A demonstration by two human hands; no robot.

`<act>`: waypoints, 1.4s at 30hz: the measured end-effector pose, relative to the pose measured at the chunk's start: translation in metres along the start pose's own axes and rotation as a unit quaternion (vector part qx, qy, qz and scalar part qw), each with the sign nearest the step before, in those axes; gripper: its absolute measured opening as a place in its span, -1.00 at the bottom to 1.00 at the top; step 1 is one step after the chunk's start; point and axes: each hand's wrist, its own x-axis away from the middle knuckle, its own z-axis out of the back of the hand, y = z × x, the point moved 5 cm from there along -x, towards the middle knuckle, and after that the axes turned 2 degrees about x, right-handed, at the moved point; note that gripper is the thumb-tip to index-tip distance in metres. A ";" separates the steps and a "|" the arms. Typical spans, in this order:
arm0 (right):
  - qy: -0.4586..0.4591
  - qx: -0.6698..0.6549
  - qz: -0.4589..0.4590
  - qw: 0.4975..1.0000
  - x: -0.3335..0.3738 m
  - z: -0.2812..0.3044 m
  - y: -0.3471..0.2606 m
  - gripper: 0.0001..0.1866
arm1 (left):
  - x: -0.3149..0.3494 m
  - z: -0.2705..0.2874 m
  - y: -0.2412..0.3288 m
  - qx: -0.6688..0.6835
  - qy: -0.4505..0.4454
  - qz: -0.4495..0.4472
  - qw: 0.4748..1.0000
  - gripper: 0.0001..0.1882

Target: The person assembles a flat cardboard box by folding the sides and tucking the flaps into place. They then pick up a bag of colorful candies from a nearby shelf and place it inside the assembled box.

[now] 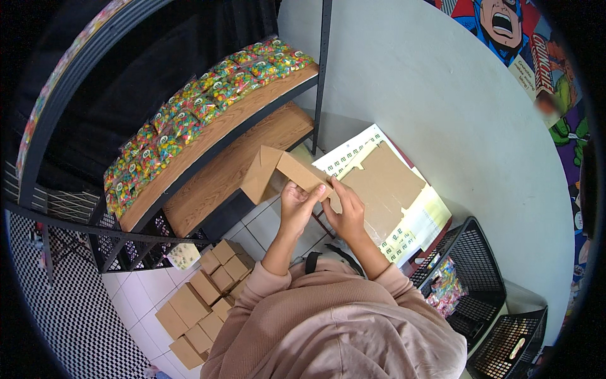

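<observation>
A small brown cardboard box (pixel 302 170), partly folded, is held up in front of me, its long side panel toward me and a wide flap (pixel 261 174) standing out to the left. My left hand (pixel 298 203) grips the lower edge of this box, thumb pressed near its right corner. At that same corner my right hand (pixel 346 208) pinches the cardboard, with its index finger along the end. The box's inside is mostly hidden from view.
Bags of colourful sweets (pixel 189 117) line a wooden shelf (pixel 218 123) at left. Several folded boxes (pixel 196 303) are stacked on the tiled floor. A flat cardboard sheet (pixel 385 189) lies on papers at right, near a black crate (pixel 473 278) holding sweet bags.
</observation>
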 end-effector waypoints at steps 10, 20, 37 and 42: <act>-0.030 -0.197 -0.329 0.923 0.017 -0.010 0.056 -0.61 | 0.024 0.002 0.042 -0.299 -0.063 -0.100 0.947 -0.42; -0.027 -0.165 -0.299 0.939 -0.019 0.023 0.044 -0.62 | 0.047 0.091 0.010 -0.187 0.051 -0.027 0.981 -0.13; -0.154 0.047 -0.376 0.912 0.119 0.065 0.031 -0.40 | 0.094 0.099 -0.111 -0.005 0.120 0.284 0.951 -0.38; 0.009 0.003 -0.412 0.911 0.111 0.091 0.056 -0.59 | 0.075 0.065 -0.116 0.055 0.052 0.283 0.956 -0.39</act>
